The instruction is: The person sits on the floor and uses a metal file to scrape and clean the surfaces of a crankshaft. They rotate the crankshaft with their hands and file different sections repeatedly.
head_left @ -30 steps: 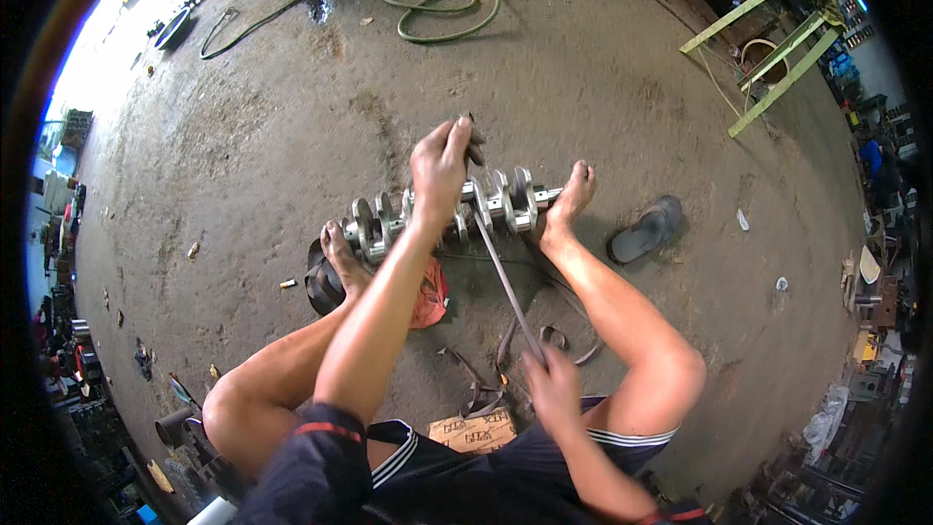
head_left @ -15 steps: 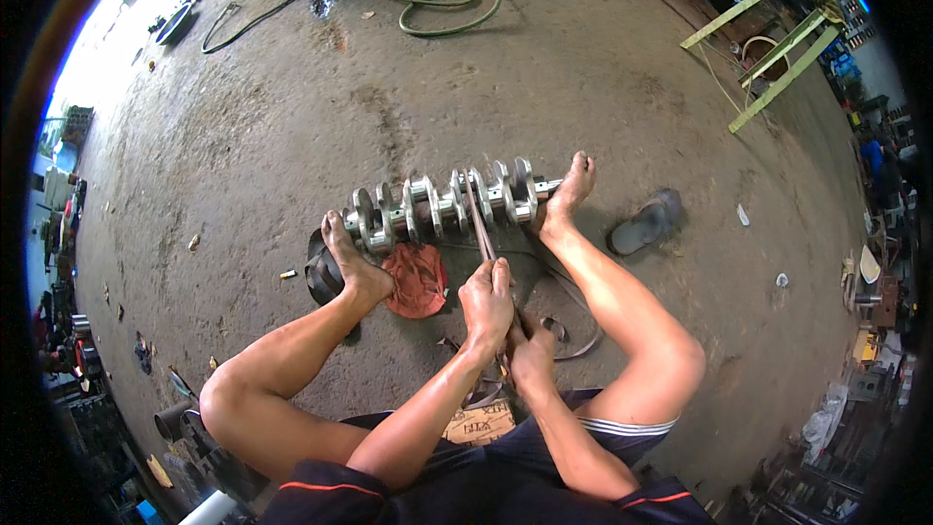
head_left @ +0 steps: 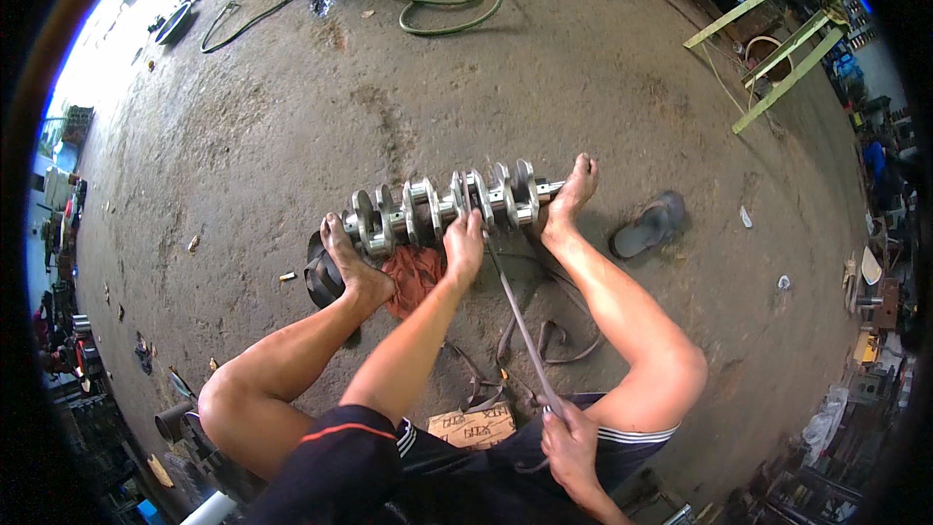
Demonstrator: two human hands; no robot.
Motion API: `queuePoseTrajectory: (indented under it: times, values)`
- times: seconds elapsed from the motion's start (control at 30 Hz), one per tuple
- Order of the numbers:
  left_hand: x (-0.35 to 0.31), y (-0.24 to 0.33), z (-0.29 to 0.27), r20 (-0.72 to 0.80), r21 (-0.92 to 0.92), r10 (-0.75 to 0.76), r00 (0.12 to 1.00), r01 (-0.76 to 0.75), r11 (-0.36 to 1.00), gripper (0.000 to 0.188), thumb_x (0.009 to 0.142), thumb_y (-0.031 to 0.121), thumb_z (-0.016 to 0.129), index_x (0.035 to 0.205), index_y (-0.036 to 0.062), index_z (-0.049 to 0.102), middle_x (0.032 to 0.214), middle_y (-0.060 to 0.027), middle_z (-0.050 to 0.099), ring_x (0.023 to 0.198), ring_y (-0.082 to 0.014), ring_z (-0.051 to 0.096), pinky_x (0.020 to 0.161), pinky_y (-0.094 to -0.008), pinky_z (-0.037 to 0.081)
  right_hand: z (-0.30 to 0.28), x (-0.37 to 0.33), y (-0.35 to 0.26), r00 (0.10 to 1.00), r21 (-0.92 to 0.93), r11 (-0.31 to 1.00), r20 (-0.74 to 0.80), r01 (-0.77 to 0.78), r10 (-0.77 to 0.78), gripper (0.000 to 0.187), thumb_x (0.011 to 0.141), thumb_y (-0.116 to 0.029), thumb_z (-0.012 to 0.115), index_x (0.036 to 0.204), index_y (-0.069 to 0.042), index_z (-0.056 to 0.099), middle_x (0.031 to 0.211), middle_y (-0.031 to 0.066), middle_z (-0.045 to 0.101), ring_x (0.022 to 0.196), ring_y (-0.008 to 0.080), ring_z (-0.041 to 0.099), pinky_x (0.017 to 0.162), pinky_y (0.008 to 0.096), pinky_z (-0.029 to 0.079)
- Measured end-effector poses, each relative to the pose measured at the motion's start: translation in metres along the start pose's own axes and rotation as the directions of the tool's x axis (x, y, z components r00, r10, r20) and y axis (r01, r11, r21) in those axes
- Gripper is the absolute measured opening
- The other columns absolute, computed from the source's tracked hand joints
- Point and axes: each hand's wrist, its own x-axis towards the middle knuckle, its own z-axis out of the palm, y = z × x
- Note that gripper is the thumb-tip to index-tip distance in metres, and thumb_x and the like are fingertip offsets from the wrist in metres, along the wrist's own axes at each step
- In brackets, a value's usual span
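A steel crankshaft [head_left: 428, 207] lies crosswise on the floor, braced between my two bare feet. A narrow dark strap [head_left: 518, 306] is looped at one of its middle journals. My left hand [head_left: 465, 245] is closed on one end of the strap, just short of the crankshaft. Close to my right thigh, my right hand [head_left: 570, 444] is clenched on the other end, and that length runs taut in a slant up to the crankshaft. How the strap passes behind the journal is hidden.
A reddish cloth [head_left: 413, 282] and a dark sandal [head_left: 322, 272] lie by my left foot. Another sandal [head_left: 649, 225] sits right of my right foot. Loose straps [head_left: 559, 342] and a cardboard box [head_left: 473, 426] are near my lap. A green hose [head_left: 437, 2] coils far ahead.
My left hand has moved forward to the crankshaft, while my right hand has drawn back toward my lap and to the right. The strap's right length is now stretched out long.
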Motion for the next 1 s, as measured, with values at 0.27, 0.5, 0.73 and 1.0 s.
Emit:
queuePoseTrajectory:
  times: [0.27,0.5,0.73,1.0]
  values:
    - [-0.052,0.216,-0.051,0.040,-0.035,0.602,0.798,-0.601,0.799,0.044,0.099,0.036,0.052,0.085,-0.0022,0.069,0.067,-0.0050,0.065,0.061,-0.0082,0.051,0.057,-0.0269,0.040,0.044,0.135,0.002,0.891,-0.499,0.744,0.159,0.444,-0.426,0.024,0.090,-0.015,0.059,0.108,0.000,0.065,0.078,0.0201,0.064,0.068,0.0359,0.060,0.061,0.0386,0.045]
    - [-0.232,0.157,-0.057,0.083,-0.007,0.103,0.991,-0.103,0.995,0.035,0.098,0.027,0.058,0.080,-0.0014,0.068,0.057,-0.0002,0.054,0.054,-0.0042,0.047,0.047,-0.0270,0.038,0.102,0.244,0.003,0.890,-0.262,0.855,0.037,0.448,-0.455,0.028,0.081,-0.008,0.057,0.104,0.002,0.069,0.064,0.0069,0.062,0.052,0.0104,0.053,0.049,0.0291,0.043]
    - [-0.176,0.080,-0.023,-0.035,0.192,0.171,0.985,-0.161,0.968,0.037,0.097,0.027,0.052,0.081,-0.0045,0.060,0.064,-0.0240,0.057,0.059,-0.0366,0.062,0.055,-0.0437,0.044,0.067,0.162,0.016,0.921,-0.106,0.915,0.053,0.389,-0.386,0.021,0.087,-0.005,0.053,0.100,0.003,0.067,0.075,0.0069,0.065,0.071,0.0127,0.059,0.066,0.0311,0.048]
    - [-0.117,0.044,-0.012,-0.149,0.336,0.269,0.952,-0.207,0.919,0.041,0.097,0.031,0.050,0.079,-0.0041,0.059,0.067,-0.0244,0.059,0.065,-0.0409,0.061,0.062,-0.0463,0.044,0.043,0.088,0.015,0.964,-0.200,0.945,-0.006,0.258,-0.264,0.019,0.093,-0.002,0.052,0.107,0.001,0.064,0.060,-0.0055,0.043,0.048,0.0022,0.037,0.042,0.0209,0.030]
